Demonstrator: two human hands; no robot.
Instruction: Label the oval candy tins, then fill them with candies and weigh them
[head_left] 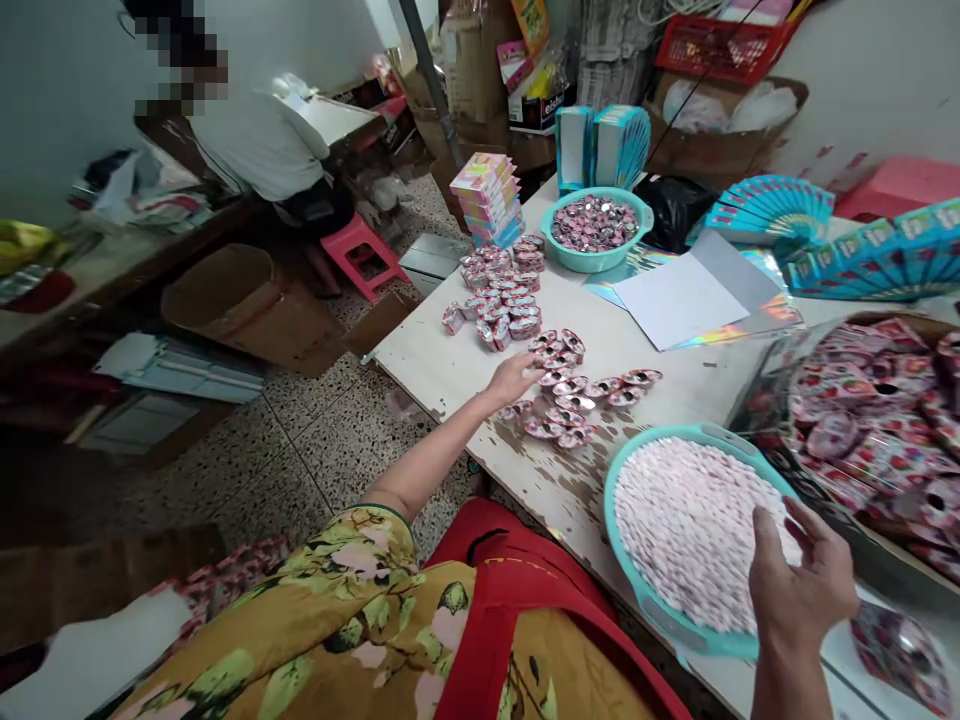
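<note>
My left hand [516, 380] reaches over the table, its fingers stretched out against a loose cluster of small red-and-silver oval containers [574, 388]. Dark round openings show on several of them. Above the right side of a turquoise basin [628, 585], my right hand [802, 580] hangs with its fingers apart and curved, nothing visible in it. Small pale pink tablet-like pieces [690, 520] fill that basin. Farther along, more of the oval containers [502, 295] stand packed in rows near the table's left edge.
A large box of red printed containers [862, 410] stands right of the basin. Behind are a second turquoise basin [553, 240], stacked pink boxes [484, 190], a white sheet [679, 300] and fanned blue cartons [772, 208]. Another person [255, 140] sits at a bench, back left.
</note>
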